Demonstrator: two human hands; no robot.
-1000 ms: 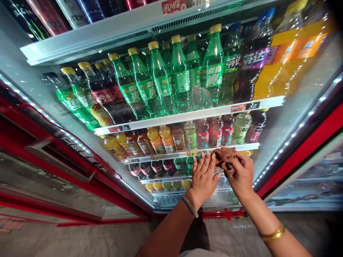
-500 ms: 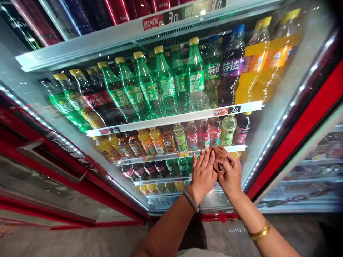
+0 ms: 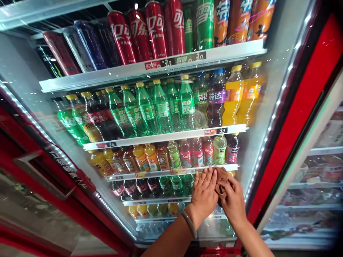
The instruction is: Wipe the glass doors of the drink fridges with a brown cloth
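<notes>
Both hands reach toward a glass-fronted drinks cooler. My left hand (image 3: 204,192), with a grey band at the wrist, lies flat with fingers extended, in front of the lower shelves and beside a brown cloth. Bunched in my right hand (image 3: 233,201) is the brown cloth (image 3: 222,177), its fingers pinched into the folds. The cloth's upper part spreads out just below the white edge of the shelf with small juice bottles (image 3: 197,156).
Green bottles (image 3: 160,109) and orange bottles (image 3: 233,94) stand on the shelf above; red cans (image 3: 155,30) are higher. A red door with a handle (image 3: 44,175) is at the left, a red frame (image 3: 292,125) at the right.
The view has tilted up, so the can shelf shows more fully and the shelves sit lower in the picture. Both hands and the cloth appear slightly lower, in much the same pose.
</notes>
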